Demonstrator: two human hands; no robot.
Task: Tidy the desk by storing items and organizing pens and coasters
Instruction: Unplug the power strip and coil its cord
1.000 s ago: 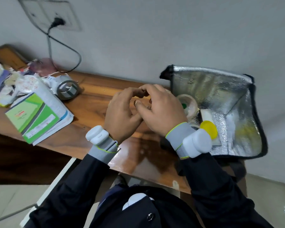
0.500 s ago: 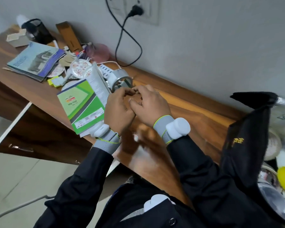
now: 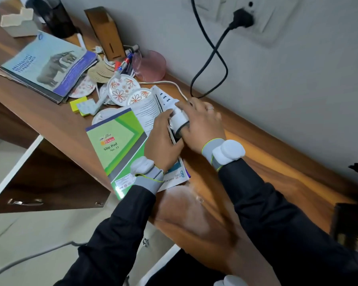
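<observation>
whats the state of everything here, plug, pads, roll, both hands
plug: pushed into the wall socket
slip pad: closed, lying flat
elephant booklet: closed, lying flat
black pen cup: upright
white roll: held between both hands
left hand: grips the roll
right hand: grips the roll

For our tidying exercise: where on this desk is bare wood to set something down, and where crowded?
The desk is bare right of the slip pad, between the right hand and the black bag. Crowded: around the plates, magazine and pens.
</observation>
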